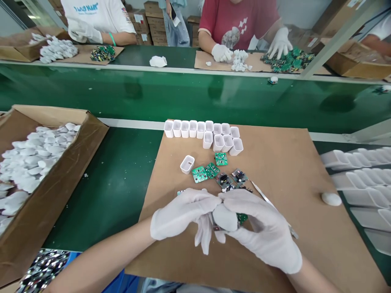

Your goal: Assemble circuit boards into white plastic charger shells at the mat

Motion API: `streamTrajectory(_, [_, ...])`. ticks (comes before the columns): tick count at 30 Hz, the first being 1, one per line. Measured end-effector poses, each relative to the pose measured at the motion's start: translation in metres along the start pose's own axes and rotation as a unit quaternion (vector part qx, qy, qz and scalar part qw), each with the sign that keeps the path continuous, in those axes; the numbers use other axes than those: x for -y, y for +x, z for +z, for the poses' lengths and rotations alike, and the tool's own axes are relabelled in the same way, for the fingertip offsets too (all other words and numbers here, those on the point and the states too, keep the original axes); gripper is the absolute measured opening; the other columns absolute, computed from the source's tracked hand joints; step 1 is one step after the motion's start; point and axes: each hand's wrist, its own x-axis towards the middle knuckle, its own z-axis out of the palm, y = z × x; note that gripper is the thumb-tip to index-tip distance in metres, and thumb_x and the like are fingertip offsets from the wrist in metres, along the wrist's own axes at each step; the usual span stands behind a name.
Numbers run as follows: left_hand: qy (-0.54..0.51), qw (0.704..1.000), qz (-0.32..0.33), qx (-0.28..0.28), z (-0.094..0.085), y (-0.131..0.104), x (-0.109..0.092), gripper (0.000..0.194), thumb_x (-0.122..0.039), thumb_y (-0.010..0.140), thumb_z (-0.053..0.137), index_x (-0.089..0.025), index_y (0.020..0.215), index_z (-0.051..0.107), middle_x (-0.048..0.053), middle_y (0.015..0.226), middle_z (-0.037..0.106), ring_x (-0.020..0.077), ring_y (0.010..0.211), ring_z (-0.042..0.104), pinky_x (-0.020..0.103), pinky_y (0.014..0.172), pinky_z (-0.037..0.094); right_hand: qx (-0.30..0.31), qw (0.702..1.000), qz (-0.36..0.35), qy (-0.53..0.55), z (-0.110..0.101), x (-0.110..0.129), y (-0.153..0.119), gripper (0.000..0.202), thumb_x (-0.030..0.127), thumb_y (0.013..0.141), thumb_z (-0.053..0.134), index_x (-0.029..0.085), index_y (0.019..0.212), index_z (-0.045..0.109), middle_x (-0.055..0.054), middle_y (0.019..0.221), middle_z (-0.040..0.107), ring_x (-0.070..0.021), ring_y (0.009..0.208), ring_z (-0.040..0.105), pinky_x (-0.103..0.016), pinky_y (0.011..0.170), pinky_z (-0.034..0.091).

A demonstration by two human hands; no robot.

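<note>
My left hand [189, 213], in a white glove, is closed at the near middle of the cardboard sheet [275, 162]. My gloved right hand [262, 228] meets it there, and both grip a white rounded plastic cover [225, 217] with a dark part at its lower left edge. A green circuit board [242, 218] shows by my right fingers; whether it is held I cannot tell. Just beyond my hands lie several boards, among them a green one [199, 174], and a single white plastic cup [187, 164]. Tweezers [271, 205] are partly behind my right hand.
White cups [185, 128] stand in rows at the sheet's far edge. A cardboard box [88, 142] of white covers is at left; stacked white trays [360, 183] and a loose white cover [331, 199] are at right. Beyond the green conveyor belt [171, 95], gloved co-workers handle parts.
</note>
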Motion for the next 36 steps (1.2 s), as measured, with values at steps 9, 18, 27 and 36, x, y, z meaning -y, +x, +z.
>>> streamTrajectory(9, [0.504,0.676,0.075,-0.532,-0.045,0.02,-0.008,0.05,-0.042,0.07,0.076,-0.018,0.109,0.058,0.01,0.105,0.064,0.0279,0.099,0.061,0.037,0.083,0.047,-0.111,0.978,0.153,0.086,-0.013,0.001,-0.005,0.028,0.019,0.085,0.074,0.029,0.111,0.07,-0.006,0.114,0.071,-0.0218,0.102,0.07,-0.028,0.082,0.063])
streamTrajectory(18, [0.335,0.855,0.14,-0.37,-0.036,0.006,-0.023,0.028,-0.034,0.08,0.072,-0.019,0.093,0.053,0.006,0.108,0.067,0.0188,0.089,0.065,0.028,0.073,0.05,-0.116,0.972,0.157,0.13,-0.017,0.003,0.001,0.026,0.021,0.086,0.074,0.029,0.11,0.069,-0.004,0.111,0.072,-0.0159,0.093,0.072,-0.019,0.079,0.062])
streamTrajectory(27, [0.099,0.989,0.106,-0.003,-0.027,0.002,-0.015,0.03,-0.024,0.083,0.072,-0.016,0.111,0.068,0.012,0.116,0.063,0.0231,0.104,0.062,0.028,0.08,0.052,-0.158,0.968,0.138,0.138,-0.016,0.007,-0.007,0.034,0.007,0.08,0.077,0.028,0.101,0.06,-0.004,0.11,0.072,-0.0173,0.093,0.071,-0.021,0.063,0.062])
streamTrajectory(36, [-0.077,0.992,0.094,0.039,-0.019,0.007,-0.009,0.024,-0.017,0.087,0.068,-0.019,0.109,0.061,0.005,0.096,0.065,0.018,0.087,0.066,0.029,0.076,0.052,-0.146,0.973,0.121,0.132,-0.017,0.009,-0.006,0.038,0.002,0.079,0.076,0.029,0.1,0.06,0.001,0.108,0.072,-0.0142,0.097,0.069,-0.021,0.069,0.062])
